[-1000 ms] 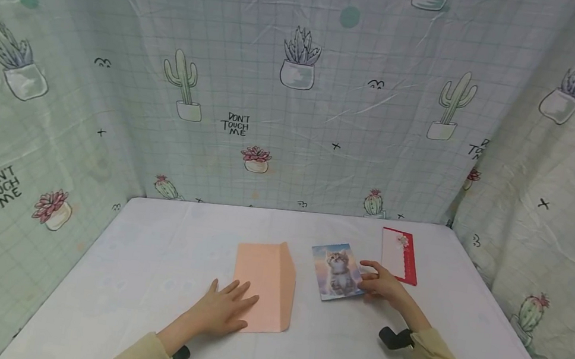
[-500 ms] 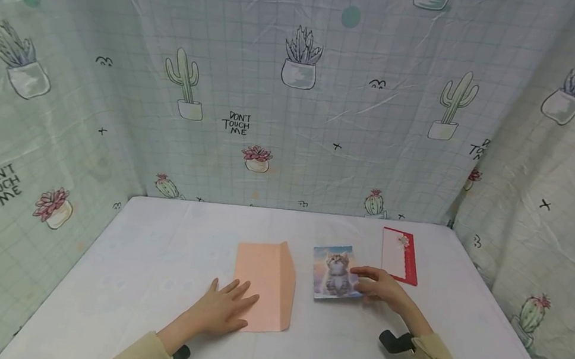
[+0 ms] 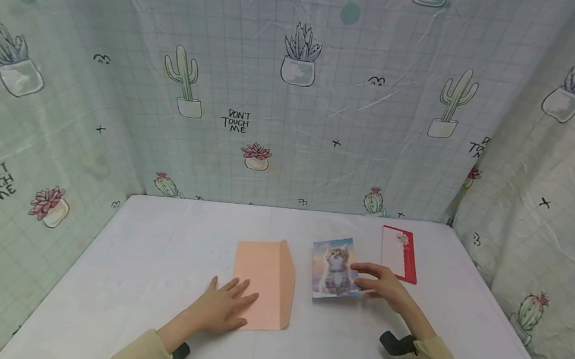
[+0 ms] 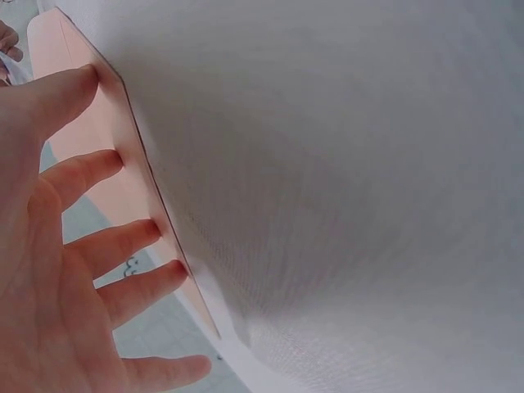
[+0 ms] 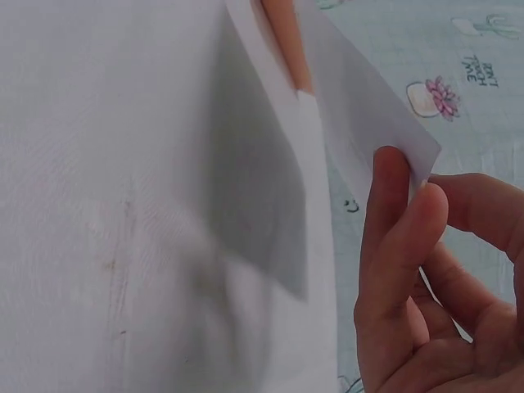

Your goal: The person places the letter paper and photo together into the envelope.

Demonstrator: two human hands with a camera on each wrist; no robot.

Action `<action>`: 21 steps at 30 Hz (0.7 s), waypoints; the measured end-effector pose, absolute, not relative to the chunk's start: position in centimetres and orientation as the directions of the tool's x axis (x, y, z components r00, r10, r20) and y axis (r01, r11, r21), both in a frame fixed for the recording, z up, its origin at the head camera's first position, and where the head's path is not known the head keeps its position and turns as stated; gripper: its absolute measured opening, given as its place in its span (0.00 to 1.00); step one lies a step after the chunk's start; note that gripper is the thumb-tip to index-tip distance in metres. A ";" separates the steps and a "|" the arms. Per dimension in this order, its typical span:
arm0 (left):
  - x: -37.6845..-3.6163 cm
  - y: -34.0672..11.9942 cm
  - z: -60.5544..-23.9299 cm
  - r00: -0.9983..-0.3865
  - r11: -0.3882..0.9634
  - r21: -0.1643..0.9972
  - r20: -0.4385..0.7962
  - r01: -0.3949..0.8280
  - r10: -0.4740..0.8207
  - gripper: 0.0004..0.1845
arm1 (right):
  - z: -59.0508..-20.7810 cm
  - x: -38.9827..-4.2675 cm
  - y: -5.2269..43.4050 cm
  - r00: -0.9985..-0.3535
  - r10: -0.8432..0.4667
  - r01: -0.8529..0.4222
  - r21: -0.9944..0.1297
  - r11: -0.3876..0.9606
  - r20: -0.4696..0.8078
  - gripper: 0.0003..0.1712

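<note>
Kitten card higher, outside envelope

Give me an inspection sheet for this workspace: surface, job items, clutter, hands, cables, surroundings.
Surface: white-covered table.
Job items: peach envelope, flap on its right side; kitten card, raised off the table.
Clutter: one red-and-white card at the far right.
Hands: left hand spread, touching the envelope; right hand pinching the kitten card's edge.
Cables: nothing seen.
Surroundings: cactus-print cloth behind and at both sides.
</note>
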State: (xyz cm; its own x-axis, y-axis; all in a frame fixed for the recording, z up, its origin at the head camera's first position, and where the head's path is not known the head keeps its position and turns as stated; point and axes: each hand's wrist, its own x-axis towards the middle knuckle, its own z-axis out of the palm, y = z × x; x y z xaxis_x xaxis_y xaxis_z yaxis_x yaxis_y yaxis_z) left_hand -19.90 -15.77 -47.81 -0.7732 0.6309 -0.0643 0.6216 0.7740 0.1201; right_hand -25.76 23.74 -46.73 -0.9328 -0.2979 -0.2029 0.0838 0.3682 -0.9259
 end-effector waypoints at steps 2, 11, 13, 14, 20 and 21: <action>-19.9 -15.8 -47.8 -0.773 0.773 0.121 -0.063 0.622 0.632 0.28 | -46.4 -25.6 23.5 -0.933 -0.305 0.071 -0.927 0.368 -0.192 0.30; -20.2 -15.9 -47.9 -0.773 0.774 0.118 -0.066 0.622 0.631 0.29 | -45.2 -25.2 21.9 -0.929 -0.337 0.011 -0.919 0.393 -0.155 0.28; -20.3 -16.0 -47.9 -0.773 0.775 0.112 -0.067 0.623 0.631 0.29 | -45.0 -25.1 21.5 -0.924 -0.354 -0.004 -0.921 0.390 -0.146 0.27; -20.3 -16.0 -47.9 -0.772 0.773 0.113 -0.067 0.624 0.632 0.29 | -45.0 -25.1 21.3 -0.921 -0.363 -0.010 -0.922 0.388 -0.142 0.27; -20.7 -16.4 -47.7 -0.752 0.755 0.113 -0.078 0.646 0.655 0.30 | -44.7 -24.9 20.2 -0.909 -0.399 -0.052 -0.919 0.391 -0.118 0.25; -20.8 -16.5 -47.7 -0.748 0.752 0.108 -0.083 0.650 0.659 0.30 | -44.7 -24.9 19.9 -0.908 -0.403 -0.062 -0.916 0.397 -0.113 0.25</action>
State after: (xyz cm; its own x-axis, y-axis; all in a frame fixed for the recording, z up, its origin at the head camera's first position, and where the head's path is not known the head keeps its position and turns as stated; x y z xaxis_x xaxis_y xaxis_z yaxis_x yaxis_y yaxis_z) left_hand -20.77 -16.54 -47.66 -0.7477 0.6588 -0.0832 0.6503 0.7519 0.1083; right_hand -24.89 19.94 -44.68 -0.9081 -0.4031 -0.1133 -0.0619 0.3970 -0.9157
